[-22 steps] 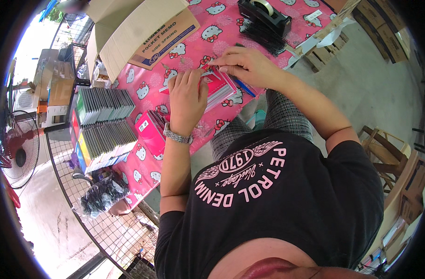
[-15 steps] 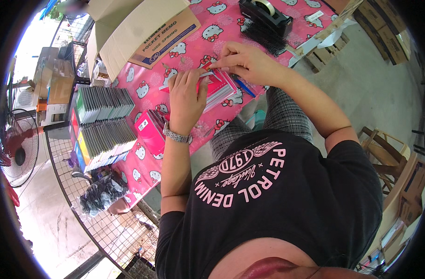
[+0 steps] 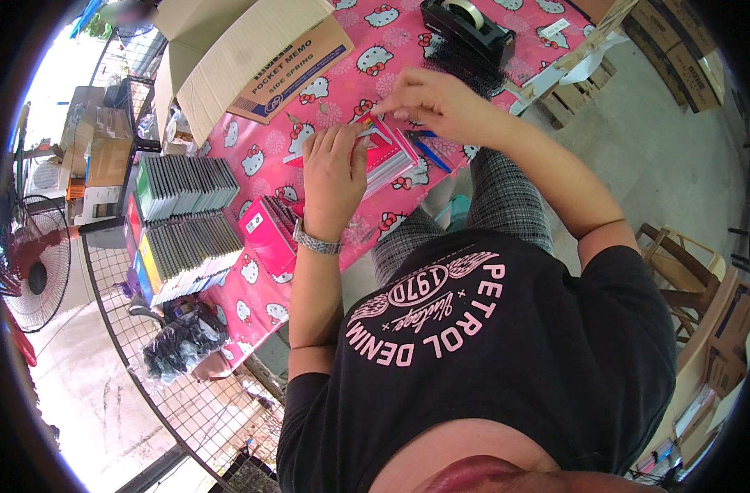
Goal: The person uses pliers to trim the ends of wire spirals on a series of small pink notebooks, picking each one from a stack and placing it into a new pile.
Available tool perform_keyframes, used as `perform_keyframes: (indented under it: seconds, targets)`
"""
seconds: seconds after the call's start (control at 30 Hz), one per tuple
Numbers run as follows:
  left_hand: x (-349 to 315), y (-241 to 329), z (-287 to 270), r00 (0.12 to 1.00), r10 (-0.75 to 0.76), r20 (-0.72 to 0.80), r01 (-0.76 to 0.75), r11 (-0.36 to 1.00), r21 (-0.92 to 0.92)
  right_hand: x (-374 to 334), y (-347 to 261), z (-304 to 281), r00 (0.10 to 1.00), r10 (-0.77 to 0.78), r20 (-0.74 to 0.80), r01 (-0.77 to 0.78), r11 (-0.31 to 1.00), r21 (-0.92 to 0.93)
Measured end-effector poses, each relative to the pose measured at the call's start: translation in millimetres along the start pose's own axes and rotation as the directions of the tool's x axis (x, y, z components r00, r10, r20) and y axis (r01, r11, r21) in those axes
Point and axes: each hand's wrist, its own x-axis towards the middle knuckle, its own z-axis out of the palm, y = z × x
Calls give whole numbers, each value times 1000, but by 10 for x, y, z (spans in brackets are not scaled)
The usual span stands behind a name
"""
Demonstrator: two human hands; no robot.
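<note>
My left hand [image 3: 335, 168], with a watch on its wrist, rests on a pink-covered notebook [image 3: 381, 153] and holds it against the table, fingers bent over its far-left side. White page edges show along the notebook's near right side. Above the notebook's far corner is my right hand [image 3: 441, 103], fingers bent and close together; anything between its fingertips is too small to make out. Just right of the notebook lie blue-handled pliers [image 3: 430, 154], partly under my right hand. A small pile of pink spiral-bound notebooks [image 3: 268, 234] lies left of my left wrist.
Stacked spiral notebooks [image 3: 186, 185] stand at the table's left. Behind is an open cardboard box [image 3: 289, 74]. A black tape dispenser [image 3: 471, 31] sits beside black wire spirals [image 3: 465, 70]. Black plastic [image 3: 182, 341] lies at the near-left corner. A fan [image 3: 36, 263] stands far left.
My right hand has lifted slightly away from the notebook's far corner, uncovering more of the pliers. My left hand has shifted slightly right and stays on the notebook.
</note>
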Motion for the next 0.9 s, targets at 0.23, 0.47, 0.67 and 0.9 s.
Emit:
perform_keyframes:
  seconds: [0.23,0.47,0.67,0.9]
  targets:
    - [-29,4,-24,997,-71,25,71,997,-20,-100,-102,126,995,93,23,-95,992,87]
    - [-32,100,-23,999,-41,11,40,996,73,-36,-284,89,986,165,7,-165,985,51]
    - [-76,145,-85,992,-53,111,47,997,59,-78,-542,171,991,133,30,-123,969,-215]
    - [-44,-51,-33,996,7,87,-5,1000,-21,111,757,199,890,454,44,-456,887,78]
